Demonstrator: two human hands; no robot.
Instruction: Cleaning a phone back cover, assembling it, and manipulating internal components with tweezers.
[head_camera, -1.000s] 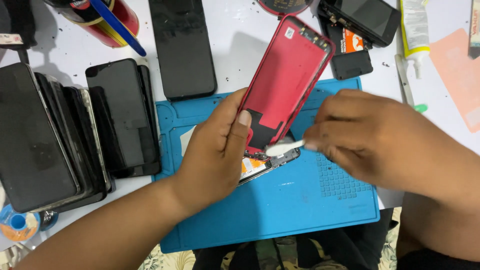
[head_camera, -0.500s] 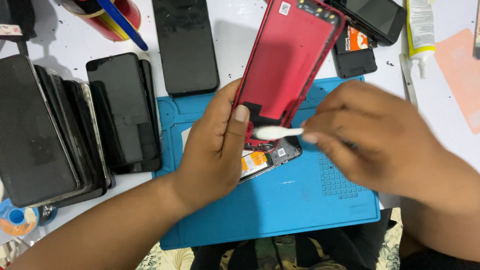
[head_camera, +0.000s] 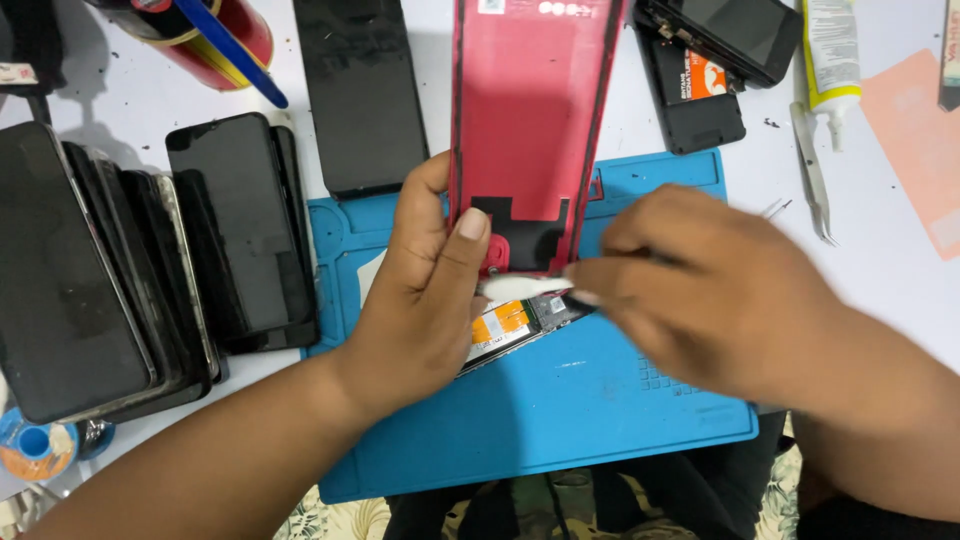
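1. Two hands meet at the lower end of a red phone back cover (head_camera: 530, 110), which stands tilted over the blue work mat (head_camera: 560, 420) with its long axis running almost straight up the picture, top edge cut off by the frame.
2. Left hand (head_camera: 425, 300) is clamped on the cover's lower left edge, thumb pressed on the inner face beside the black patch (head_camera: 525, 232), fingers hidden behind.
3. Right hand (head_camera: 700, 290) pinches a small white tool (head_camera: 520, 288), fingertips closed together on its right end; the hand is blurred, so the exact finger hold is hard to read.
4. That tool lies roughly level, crosswise to the cover's long axis, its free tip pointing left and ending just beside the left thumb, at the cover's bottom edge. So the cover lies up and away from both grips, and the tool's tip is the nearer point to it.
5. Below the tool, the opened phone body (head_camera: 520, 325), with an orange label showing, lies on the mat, partly under the left hand.
6. Against the pictures half a second and a second back, the cover has swung from a rightward lean to nearly upright and sits higher in view; the tool stays at the same bottom edge, and the left grip is unchanged.
7. Stacked dark phones (head_camera: 150, 260) lie well apart to the left, tweezers (head_camera: 812, 170) to the right.
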